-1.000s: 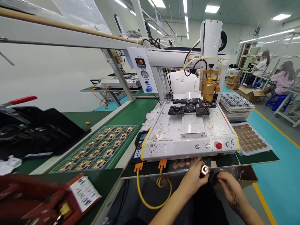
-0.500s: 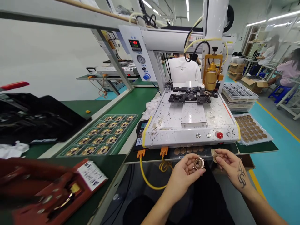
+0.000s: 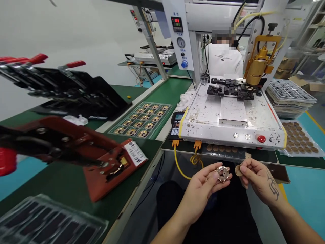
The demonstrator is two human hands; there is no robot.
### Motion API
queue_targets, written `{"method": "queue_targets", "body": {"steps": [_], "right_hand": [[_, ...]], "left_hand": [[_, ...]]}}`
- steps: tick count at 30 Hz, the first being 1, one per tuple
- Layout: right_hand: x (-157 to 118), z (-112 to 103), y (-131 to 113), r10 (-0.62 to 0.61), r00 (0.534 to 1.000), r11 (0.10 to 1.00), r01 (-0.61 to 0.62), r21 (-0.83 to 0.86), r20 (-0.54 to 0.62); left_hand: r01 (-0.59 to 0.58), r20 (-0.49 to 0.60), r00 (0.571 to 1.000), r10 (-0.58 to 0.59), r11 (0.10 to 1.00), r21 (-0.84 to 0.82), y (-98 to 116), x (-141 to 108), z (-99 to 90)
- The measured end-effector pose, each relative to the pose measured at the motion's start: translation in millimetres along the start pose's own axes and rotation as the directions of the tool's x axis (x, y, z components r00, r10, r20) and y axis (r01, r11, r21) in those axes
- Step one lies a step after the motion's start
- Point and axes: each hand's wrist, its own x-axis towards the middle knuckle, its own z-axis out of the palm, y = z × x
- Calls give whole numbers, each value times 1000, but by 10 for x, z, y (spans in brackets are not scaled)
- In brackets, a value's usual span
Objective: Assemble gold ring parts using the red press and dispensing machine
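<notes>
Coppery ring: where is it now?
In the head view, the left hand holds the coppery ring, just left of the brown disc in the right hand.

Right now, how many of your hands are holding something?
2: the left hand, holding a shiny round part; the right hand, to its right, pinching a brown disc.
</notes>
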Motion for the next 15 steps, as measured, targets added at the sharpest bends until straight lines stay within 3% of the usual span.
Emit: {"method": "queue_targets", "body": {"steps": [7, 15], "right_hand": [[-48, 124, -43, 88, 993, 986, -99, 137, 83], [-103, 134, -43, 99, 991, 995, -98, -9, 90]], "left_hand": [[-56, -12, 998, 56, 998, -3, -65, -91, -101], [-57, -25, 998, 57, 998, -21, -119, -107, -141]]}}
